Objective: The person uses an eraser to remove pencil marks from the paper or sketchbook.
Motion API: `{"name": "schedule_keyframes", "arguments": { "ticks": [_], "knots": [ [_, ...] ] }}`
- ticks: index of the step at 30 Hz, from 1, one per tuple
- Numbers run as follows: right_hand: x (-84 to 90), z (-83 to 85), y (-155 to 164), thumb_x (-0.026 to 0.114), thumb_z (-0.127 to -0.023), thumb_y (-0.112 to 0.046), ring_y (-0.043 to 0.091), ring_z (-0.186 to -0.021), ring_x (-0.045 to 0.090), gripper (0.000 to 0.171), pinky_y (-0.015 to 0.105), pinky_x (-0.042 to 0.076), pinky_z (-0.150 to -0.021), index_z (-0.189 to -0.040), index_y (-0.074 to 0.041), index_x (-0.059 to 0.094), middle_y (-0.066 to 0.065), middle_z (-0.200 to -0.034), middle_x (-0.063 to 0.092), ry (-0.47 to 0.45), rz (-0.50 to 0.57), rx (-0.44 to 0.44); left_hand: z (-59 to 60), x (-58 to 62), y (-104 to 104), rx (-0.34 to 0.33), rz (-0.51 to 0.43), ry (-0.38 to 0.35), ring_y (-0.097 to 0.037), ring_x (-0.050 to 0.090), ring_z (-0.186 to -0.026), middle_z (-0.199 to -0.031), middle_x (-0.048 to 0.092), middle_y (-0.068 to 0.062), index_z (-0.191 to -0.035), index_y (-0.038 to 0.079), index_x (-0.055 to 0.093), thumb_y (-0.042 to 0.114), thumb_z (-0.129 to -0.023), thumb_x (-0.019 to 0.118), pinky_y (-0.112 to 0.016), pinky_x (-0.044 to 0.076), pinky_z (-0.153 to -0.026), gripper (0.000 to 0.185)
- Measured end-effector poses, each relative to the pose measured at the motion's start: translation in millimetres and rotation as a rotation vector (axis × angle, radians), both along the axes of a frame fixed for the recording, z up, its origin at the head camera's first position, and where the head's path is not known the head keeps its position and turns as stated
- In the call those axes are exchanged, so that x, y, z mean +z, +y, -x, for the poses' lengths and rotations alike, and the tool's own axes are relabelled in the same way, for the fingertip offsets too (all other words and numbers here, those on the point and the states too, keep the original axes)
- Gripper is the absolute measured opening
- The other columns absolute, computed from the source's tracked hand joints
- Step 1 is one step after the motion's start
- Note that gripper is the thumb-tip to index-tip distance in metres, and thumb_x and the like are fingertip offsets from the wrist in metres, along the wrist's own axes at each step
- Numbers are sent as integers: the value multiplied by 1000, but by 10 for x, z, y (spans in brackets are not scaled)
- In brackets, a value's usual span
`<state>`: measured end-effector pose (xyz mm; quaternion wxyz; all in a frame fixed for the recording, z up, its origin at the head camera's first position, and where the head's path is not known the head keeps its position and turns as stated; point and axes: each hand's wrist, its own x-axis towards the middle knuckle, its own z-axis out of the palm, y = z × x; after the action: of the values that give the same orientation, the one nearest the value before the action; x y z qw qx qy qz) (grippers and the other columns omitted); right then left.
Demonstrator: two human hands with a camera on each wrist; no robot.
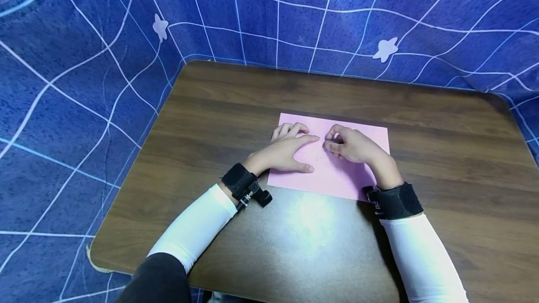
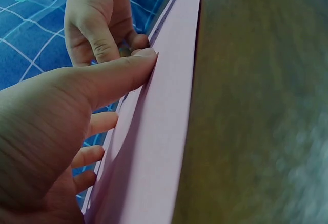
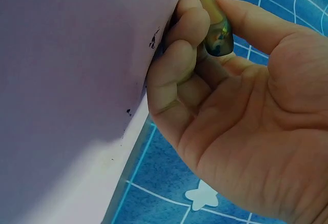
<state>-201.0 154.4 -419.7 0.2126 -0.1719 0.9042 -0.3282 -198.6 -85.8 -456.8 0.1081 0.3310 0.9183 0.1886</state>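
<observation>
Wood-grain desk (image 1: 236,106) carries a pink sheet of paper (image 1: 337,172) near its middle, both hands resting on it. To work well, the left hand (image 1: 286,151) should stay flat, fingers straight, pinning the sheet while the right hand (image 1: 351,145) moves. That grip is curled, thumb and forefinger pinching a small dark greenish piece (image 3: 215,26) just over the paper. What the piece is cannot be made out; the head view hides it, and small dark specks (image 3: 152,40) are unclear.
</observation>
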Motion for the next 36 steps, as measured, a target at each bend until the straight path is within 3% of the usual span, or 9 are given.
{"name": "schedule_keyframes", "arguments": {
  "ticks": [10,16,23,29,32,36],
  "knots": [
    [16,-7,-42,66,-99,-16,20,-73,54,5,33,41,-67,-97,-13,62,3,-78,64,132,-56,63,7,46,-15,20,24,-71,-28,20,-143,-157,30,3,-156,37,41,65,-82,74,-54,16,-120,85],
    [51,-33,-50,68,-95,-10,19,-74,50,6,33,39,-68,-94,-13,63,3,-83,63,91,-35,112,11,60,4,20,45,-75,-28,20,-144,-157,29,4,-156,38,40,65,-83,73,-53,17,-118,85],
    [75,-26,-10,71,-94,-18,20,-74,56,6,32,42,-67,-94,-14,67,3,-84,69,100,-110,1,2,79,24,18,67,-83,-29,18,-145,-159,26,3,-157,38,37,65,-83,74,-53,17,-118,87],
    [126,-37,53,71,-92,-19,24,-78,59,8,35,42,-70,-90,-12,66,5,-85,70,188,-202,-114,-1,84,35,16,56,-81,-29,19,-144,-160,25,2,-157,39,35,64,-82,75,-53,17,-118,88],
    [140,-52,35,70,-92,-18,25,-76,60,9,37,43,-69,-92,-10,66,6,-82,69,205,-232,-121,-4,77,34,19,54,-85,-29,18,-145,-160,25,3,-157,39,36,64,-82,75,-54,16,-118,88],
    [131,-71,-49,70,-95,-19,24,-78,62,9,37,45,-72,-96,-10,66,7,-87,71,192,-181,-65,-3,69,32,17,58,-101,-29,17,-146,-160,25,2,-157,38,36,64,-82,75,-55,16,-119,88]
  ]
}}
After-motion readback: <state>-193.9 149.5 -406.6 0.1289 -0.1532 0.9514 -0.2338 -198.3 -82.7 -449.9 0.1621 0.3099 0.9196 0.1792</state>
